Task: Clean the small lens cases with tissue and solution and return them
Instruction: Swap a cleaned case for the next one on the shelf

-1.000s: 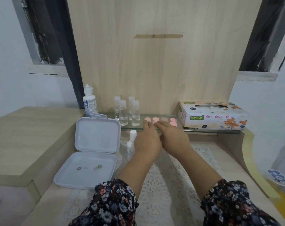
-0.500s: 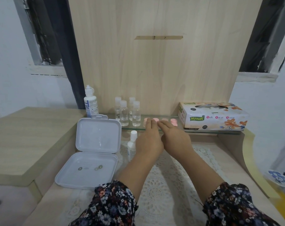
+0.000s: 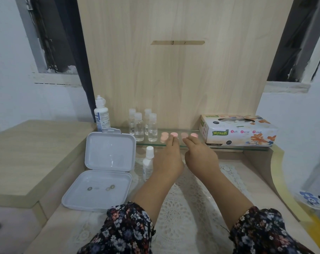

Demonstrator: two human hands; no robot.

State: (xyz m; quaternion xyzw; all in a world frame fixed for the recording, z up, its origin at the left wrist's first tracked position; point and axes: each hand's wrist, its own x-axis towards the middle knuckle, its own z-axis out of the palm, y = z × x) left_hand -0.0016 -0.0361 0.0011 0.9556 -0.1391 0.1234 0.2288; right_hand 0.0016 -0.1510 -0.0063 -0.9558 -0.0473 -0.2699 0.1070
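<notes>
Both hands advanced | left hand (image 3: 167, 160), right hand (image 3: 201, 158) flat, released, fingertips on pink lens cases (image 3: 173, 134)

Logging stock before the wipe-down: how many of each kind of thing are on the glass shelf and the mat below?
Pink lens case caps: 4
Small clear bottles: 4
Lens solution bottle: 1
Tissue box: 1
Small white-capped bottle: 1
Open white case: 1
Total: 12

Place: a home dressing corner
Evidence: lace mat (image 3: 183, 213) at 6 o'clock; tissue box (image 3: 239, 131) on glass shelf (image 3: 228, 147) at 2 o'clock
</notes>
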